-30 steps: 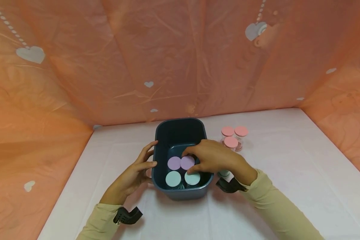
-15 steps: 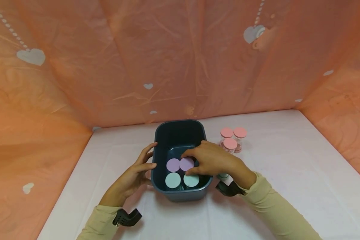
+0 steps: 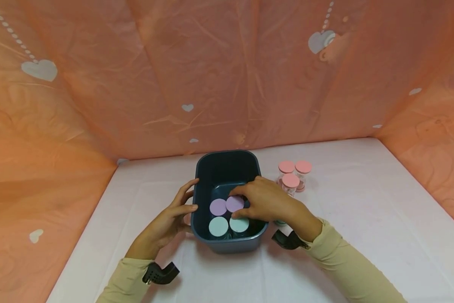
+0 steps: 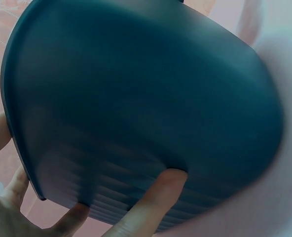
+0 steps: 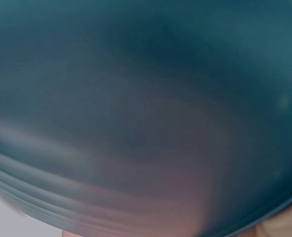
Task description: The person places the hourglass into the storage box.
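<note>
A dark blue bin [image 3: 232,247] stands on the white cloth. Inside its near half are two jars with purple lids and two with mint lids. My right hand [image 3: 274,200] reaches in over the right rim. Its index finger and thumb grip either side of the right purple-lidded jar [image 3: 235,204], with the thumb tip also at the edge of the right mint-lidded jar [image 3: 239,225]. My left hand [image 3: 166,223] rests spread fingers against the bin's outer left wall [image 4: 136,98]. Only the bin's wall [image 5: 136,98] fills most of the right wrist view.
Several pink-lidded jars [image 3: 290,181] stand right of the bin. A green-tinted item [image 3: 280,223] is partly hidden under my right wrist. An orange sheet with hearts [image 3: 227,75] hangs behind and at both sides of the white-covered surface [image 3: 363,202].
The right mint-lidded jar has shifted slightly left, and the right purple-lidded jar has moved slightly with my right thumb and finger. My left hand stays against the bin.
</note>
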A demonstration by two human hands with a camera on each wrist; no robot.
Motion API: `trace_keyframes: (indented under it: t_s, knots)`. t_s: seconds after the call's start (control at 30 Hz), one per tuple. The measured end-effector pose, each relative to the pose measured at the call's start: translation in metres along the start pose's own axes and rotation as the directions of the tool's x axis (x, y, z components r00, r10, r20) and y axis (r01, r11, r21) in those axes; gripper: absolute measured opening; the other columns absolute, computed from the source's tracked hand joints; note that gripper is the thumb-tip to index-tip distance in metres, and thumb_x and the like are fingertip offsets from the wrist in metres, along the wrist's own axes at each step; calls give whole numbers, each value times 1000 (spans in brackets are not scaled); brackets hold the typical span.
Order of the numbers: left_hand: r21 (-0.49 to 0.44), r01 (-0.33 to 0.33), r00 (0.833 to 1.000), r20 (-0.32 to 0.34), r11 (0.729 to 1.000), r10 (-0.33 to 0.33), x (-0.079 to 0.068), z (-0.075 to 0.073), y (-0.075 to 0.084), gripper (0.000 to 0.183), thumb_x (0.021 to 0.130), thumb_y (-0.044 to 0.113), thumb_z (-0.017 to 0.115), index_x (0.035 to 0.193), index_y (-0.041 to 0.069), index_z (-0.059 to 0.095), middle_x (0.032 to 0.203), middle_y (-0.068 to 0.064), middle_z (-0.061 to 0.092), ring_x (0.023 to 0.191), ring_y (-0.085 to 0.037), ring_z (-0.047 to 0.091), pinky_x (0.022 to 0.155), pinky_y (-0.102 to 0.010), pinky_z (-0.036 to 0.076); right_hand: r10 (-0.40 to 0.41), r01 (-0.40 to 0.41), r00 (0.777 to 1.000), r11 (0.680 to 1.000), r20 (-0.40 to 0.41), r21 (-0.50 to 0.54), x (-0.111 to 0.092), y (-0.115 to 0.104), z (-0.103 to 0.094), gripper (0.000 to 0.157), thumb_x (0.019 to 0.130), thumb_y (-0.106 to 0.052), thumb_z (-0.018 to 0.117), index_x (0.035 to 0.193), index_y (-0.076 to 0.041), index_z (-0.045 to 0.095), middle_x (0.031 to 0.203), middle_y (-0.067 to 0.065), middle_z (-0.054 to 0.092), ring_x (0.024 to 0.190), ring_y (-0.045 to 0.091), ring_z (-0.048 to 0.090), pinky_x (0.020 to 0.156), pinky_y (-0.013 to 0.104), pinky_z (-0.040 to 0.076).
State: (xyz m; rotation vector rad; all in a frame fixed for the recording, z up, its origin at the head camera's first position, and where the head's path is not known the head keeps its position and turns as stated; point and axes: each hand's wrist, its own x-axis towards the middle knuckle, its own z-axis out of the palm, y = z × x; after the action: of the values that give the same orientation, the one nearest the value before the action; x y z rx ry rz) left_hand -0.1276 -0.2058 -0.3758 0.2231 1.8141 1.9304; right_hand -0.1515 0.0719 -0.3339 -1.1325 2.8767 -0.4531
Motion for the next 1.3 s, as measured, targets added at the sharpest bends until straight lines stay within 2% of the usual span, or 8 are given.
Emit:
trace_keyframes:
  t_s: [0.17,0.33,0.57,0.9,1.3]
  knots:
    - [12,0,1000,-2,1000,0,0,-1,0,66,99,22,48,155,38,16,163,-10,2,148,-46,7,94,-72,42,5,-5,1000,1000,15,-3,-1,-2,-1,48,81,-53,76,118,-22,73,106,-7,76,91,10,65,87,33,44]
    - [-14,3,1000,-3,1000,-3,0,-2,-1,67,98,21,48,155,38,16,162,-11,3,148,-46,8,91,-69,47,-34,34,998,999,50,-3,-1,-2,-2,51,80,-54,76,120,-24,72,113,-7,75,101,8,66,90,33,43]
    - [-37,6,1000,-4,999,-6,-1,-1,-2,68,99,20,48,156,38,16,163,-11,2,148,-47,7,89,-69,48,-81,80,995,996,51,24,1,3,-2,48,82,-52,76,121,-24,72,115,-8,74,103,7,66,89,32,42]
    - [-21,3,1000,4,1000,-3,0,-2,-1,68,99,20,48,156,38,15,162,-10,2,148,-48,8,92,-67,47,-13,13,1000,1000,17,23,1,0,-1,48,85,-46,75,123,-17,71,120,0,72,110,17,65,97,40,45]
    - [-19,12,1000,-9,1000,-12,0,0,0,67,99,20,48,155,39,17,163,-10,1,149,-47,6,95,-74,40,-6,7,1000,999,21,-44,-2,-1,-3,46,85,-48,73,119,-16,72,117,0,73,107,16,65,95,37,46]
